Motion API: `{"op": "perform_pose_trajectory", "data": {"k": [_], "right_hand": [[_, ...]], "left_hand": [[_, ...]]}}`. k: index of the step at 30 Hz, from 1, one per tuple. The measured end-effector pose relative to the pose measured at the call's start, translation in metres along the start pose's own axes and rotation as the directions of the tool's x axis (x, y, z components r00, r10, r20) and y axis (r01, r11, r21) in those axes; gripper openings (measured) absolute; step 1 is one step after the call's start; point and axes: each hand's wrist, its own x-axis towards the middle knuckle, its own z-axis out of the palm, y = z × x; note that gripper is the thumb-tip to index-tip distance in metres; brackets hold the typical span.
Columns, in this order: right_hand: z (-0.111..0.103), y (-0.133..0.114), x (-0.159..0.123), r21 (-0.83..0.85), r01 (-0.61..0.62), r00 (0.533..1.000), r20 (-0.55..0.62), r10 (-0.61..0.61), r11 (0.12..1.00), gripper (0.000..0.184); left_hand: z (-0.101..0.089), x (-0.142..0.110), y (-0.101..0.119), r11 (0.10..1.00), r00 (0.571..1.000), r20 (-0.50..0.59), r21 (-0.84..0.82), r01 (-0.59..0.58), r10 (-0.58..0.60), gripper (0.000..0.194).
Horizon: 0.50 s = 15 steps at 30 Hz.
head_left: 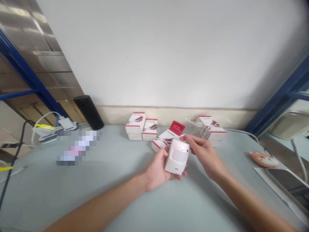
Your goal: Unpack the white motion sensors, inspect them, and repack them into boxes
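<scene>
My left hand [156, 169] cradles a small white sensor unit [177, 157] with a frosted front window, fingers wrapped round its back. My right hand [204, 150] pinches the unit's top right corner with thumb and forefinger. Both hands hover above a pale grey table [72, 193]. Just behind them an opened red-and-white box [169, 135] lies with its red flap up.
Several more red-and-white boxes [141, 125] stand along the wall, with a crumpled clear plastic bag [196, 129] and another box [213, 126] to the right. A black cylinder [88, 111] and a power strip [56, 130] sit far left. An animal-shaped pad [264, 159] and a phone [288, 183] lie right.
</scene>
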Motion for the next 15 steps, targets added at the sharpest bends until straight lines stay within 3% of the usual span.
{"op": "perform_pose_trajectory", "data": {"k": [5, 9, 15], "right_hand": [[-0.002, -0.001, -0.001, -0.027, -0.006, 1.0, -0.012, 0.006, 1.0, 0.056], [-0.015, -0.003, 0.007, -0.024, 0.039, 0.984, -0.174, -0.042, 0.999, 0.059], [-0.047, -0.012, 0.024, 0.141, 0.216, 0.911, -0.386, -0.147, 0.966, 0.06]], "left_hand": [[-0.003, 0.001, -0.004, 1.0, 0.998, 0.068, 0.009, -0.004, 0.004, 0.06], [-0.003, 0.001, -0.006, 0.998, 0.995, 0.103, 0.055, 0.009, -0.015, 0.053], [-0.001, -0.002, -0.005, 0.983, 0.982, 0.151, 0.157, 0.092, -0.116, 0.06]]}}
